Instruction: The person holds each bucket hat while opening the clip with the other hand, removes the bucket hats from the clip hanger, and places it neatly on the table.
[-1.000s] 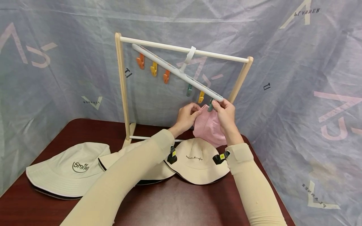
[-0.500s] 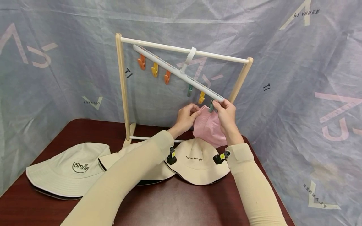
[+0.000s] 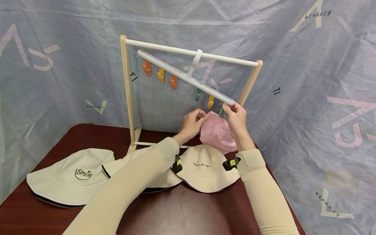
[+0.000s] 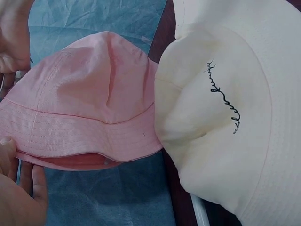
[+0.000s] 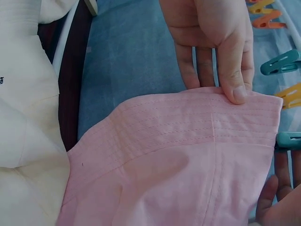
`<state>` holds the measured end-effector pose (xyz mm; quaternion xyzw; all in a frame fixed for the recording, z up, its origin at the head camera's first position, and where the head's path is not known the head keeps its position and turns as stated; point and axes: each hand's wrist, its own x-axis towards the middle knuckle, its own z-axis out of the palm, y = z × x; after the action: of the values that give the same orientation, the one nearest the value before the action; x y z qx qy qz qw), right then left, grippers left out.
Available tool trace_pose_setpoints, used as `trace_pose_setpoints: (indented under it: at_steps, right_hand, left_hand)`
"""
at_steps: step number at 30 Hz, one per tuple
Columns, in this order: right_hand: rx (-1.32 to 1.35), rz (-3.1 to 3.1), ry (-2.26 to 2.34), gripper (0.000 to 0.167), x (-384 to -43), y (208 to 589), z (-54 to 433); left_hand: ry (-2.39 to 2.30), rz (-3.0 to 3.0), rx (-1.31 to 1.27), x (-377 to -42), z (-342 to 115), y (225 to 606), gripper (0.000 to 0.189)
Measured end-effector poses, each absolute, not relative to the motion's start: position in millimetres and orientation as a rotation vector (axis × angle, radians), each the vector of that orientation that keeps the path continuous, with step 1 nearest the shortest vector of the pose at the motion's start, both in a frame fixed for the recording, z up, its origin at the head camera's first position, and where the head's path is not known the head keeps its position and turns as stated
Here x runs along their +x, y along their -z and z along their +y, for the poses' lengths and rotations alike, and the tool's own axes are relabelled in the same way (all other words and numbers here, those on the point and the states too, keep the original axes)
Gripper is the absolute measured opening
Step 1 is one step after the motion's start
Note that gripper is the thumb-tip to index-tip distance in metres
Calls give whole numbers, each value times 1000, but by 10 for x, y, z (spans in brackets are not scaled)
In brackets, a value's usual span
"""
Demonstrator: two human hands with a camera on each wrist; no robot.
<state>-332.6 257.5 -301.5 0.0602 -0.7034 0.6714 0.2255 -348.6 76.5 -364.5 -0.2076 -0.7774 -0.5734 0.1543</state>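
Note:
In the head view my left hand (image 3: 191,124) pinches the brim of a pink bucket hat (image 3: 218,133), thumb on one face and fingers behind, as the right wrist view shows. My right hand (image 3: 238,120) pinches the green clip (image 3: 221,110) at the low right end of a white hanger (image 3: 188,77). That clip (image 5: 288,140) overlaps the brim's edge in the right wrist view. Hooked on the rack's top bar, the hanger slopes down to the right. Orange, yellow and green clips (image 3: 198,95) dangle along it.
A wooden rack (image 3: 127,91) with a white top bar (image 3: 164,48) stands on the dark red table (image 3: 188,212). Several cream bucket hats lie in front, one marked "smile" (image 3: 76,169) and one with script (image 3: 205,169) below the pink hat. Grey printed cloth (image 3: 329,130) surrounds the table.
The hanger's left end has dipped slightly and its right end has shifted a little right. My right hand and the green clip have moved slightly right; the left hand keeps its pinch.

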Motion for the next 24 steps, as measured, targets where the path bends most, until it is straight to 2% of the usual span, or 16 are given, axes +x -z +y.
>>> trace_pose_setpoints:
  at_steps: [7, 17, 24]
  right_hand:
    - [195, -1930, -1838, 16, -3312, 2963, 2564]
    - [206, -1925, -1850, 24, -3305, 2930, 2570]
    - [206, -1913, -1870, 22, -3307, 2898, 2565]
  left_hand:
    - [1658, -2235, -576, -3458, 757, 3640, 14]
    - [1680, -2229, -576, -3444, 761, 3649, 14]
    - [1687, -2241, -561, -3440, 751, 3650, 14]
